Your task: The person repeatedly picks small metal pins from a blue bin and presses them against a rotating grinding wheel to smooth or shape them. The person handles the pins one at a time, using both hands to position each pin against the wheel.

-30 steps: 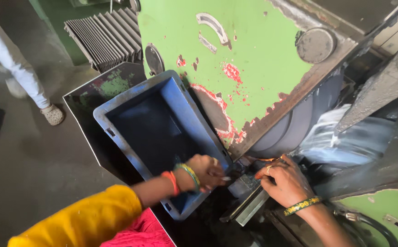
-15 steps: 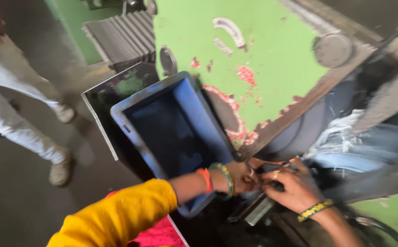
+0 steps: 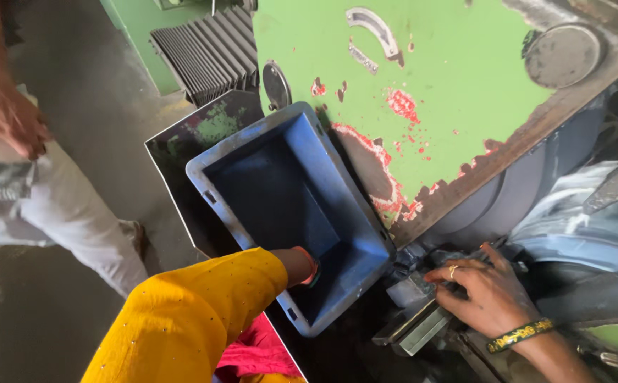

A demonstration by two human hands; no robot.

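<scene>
A blue plastic crate [image 3: 252, 213] sits tilted against a green machine panel [image 3: 458, 92] with peeling paint. My left hand [image 3: 303, 264], in a yellow sleeve with orange bangles at the wrist, reaches down into the crate's near corner; its fingers are hidden. My right hand [image 3: 490, 292], with a ring and a dark bracelet, rests with fingers spread on grey metal parts [image 3: 415, 319] at the machine's base, just right of the crate.
Another person in light trousers [image 3: 61, 213] stands at the left, one hand [image 3: 4, 113] hanging. A black ribbed bellows [image 3: 206, 46] lies behind the crate, and a dark metal sheet [image 3: 195, 138] lies under it. A round metal cover [image 3: 563, 53] sits at top right.
My left hand has left the metal parts beside my right hand and gone down into the crate. The other person has stepped closer on the left.
</scene>
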